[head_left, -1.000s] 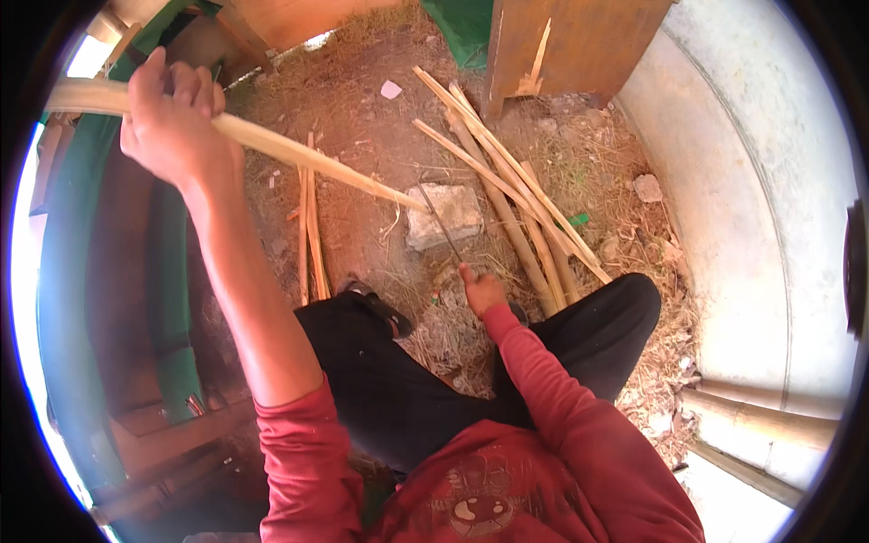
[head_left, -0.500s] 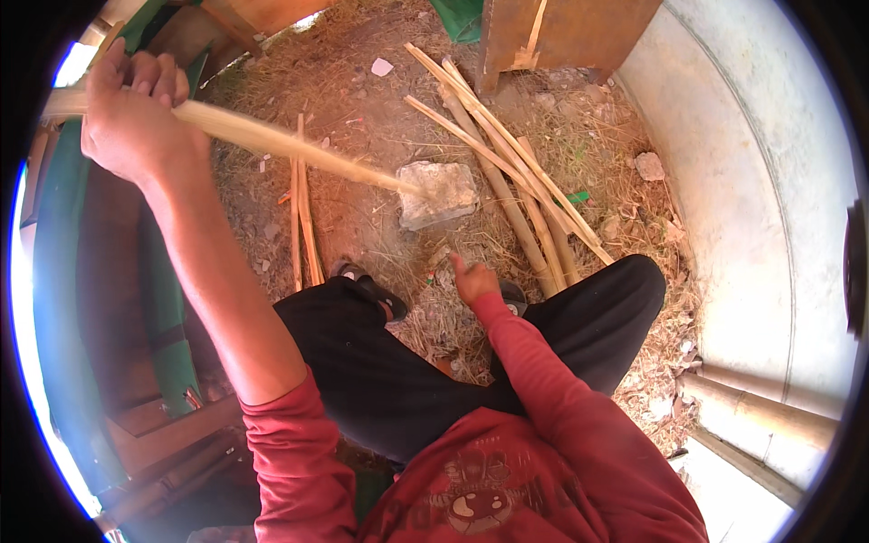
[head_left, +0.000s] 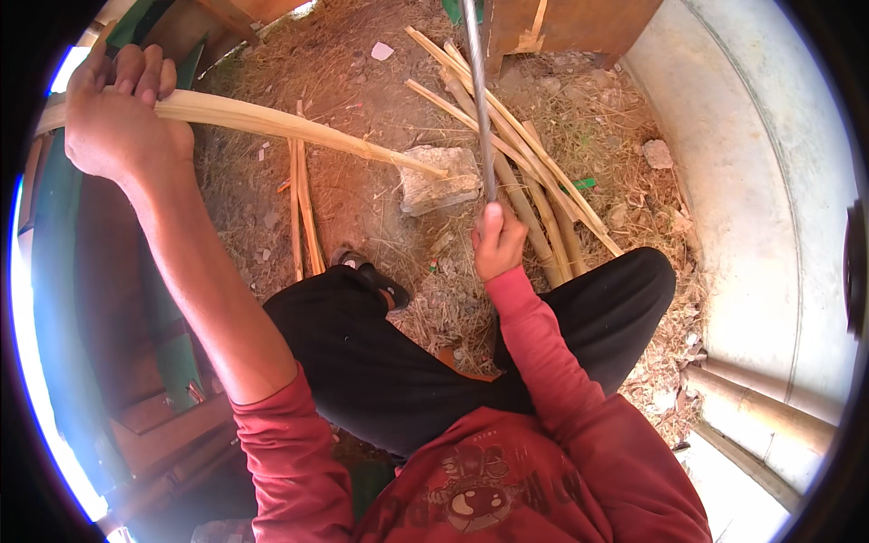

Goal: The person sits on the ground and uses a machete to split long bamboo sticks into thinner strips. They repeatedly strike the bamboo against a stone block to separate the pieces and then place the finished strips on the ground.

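High at the left, my left hand (head_left: 127, 122) is closed around a long, pale wooden stick (head_left: 262, 122). The stick slants down to the right, and its narrower end lies against a rough stone block (head_left: 425, 195) on the ground. My right hand (head_left: 498, 240), thumb on top, grips a long grey metal bar (head_left: 480, 100). It points up and away, past the block's right side; its far end leaves the picture. Whether the bar is a rod or a blade seen edge-on, I cannot tell.
Several long sticks and poles (head_left: 552, 213) lie right of the block. Thin strips (head_left: 304, 217) lie on the left, near my sandalled foot (head_left: 376, 281). A pale curved wall (head_left: 751, 181) bounds the right, a brown wooden panel (head_left: 570, 32) the far side. Bamboo poles (head_left: 760, 412) are at lower right.
My right hand has come up a little and the metal bar now stands upright in it. My left hand has shifted slightly left, and the stick's tip sits a bit higher on the block.
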The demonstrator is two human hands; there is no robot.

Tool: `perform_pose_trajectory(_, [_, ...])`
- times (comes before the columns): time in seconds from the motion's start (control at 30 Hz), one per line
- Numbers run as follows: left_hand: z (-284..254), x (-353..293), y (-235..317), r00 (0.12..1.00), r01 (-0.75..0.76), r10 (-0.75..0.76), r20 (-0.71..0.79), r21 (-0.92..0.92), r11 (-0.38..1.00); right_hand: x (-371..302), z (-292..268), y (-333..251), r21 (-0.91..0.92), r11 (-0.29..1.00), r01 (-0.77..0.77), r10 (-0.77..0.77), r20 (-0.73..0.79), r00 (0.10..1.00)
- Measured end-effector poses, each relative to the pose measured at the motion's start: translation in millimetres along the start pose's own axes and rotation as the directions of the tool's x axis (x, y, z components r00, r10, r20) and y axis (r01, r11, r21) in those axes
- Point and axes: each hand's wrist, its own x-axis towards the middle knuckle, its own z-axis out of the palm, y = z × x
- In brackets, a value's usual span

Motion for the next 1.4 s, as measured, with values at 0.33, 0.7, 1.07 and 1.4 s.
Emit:
perform_pose_trajectory(0.33, [19.5,-5.7,-7.5,0.999,0.027,-0.021,0.032,-0.182,0.983,-16.9,-5.0,201.4,-0.318,0.69,-0.651,0.677,-0.037,0.735])
perform_pose_trajectory(0.7, [-7.0,16.9,-6.4,0.988,-0.11,0.116,-0.102,0.061,0.992,12.0,-0.5,-27.5,0.27,0.957,-0.106,0.116,-0.021,0.993])
perform_pose_trajectory(1.07, [15.9,15.7,-11.0,0.984,-0.101,0.099,-0.149,-0.003,0.995,-6.9,6.6,108.9,-0.568,0.665,-0.485,0.623,0.063,0.78])
perform_pose_trajectory(1.4, [-11.5,42.0,-20.8,0.974,-0.135,0.139,-0.178,0.032,0.99,-11.0,13.5,9.3,-0.011,0.997,-0.077,0.078,0.093,0.993])
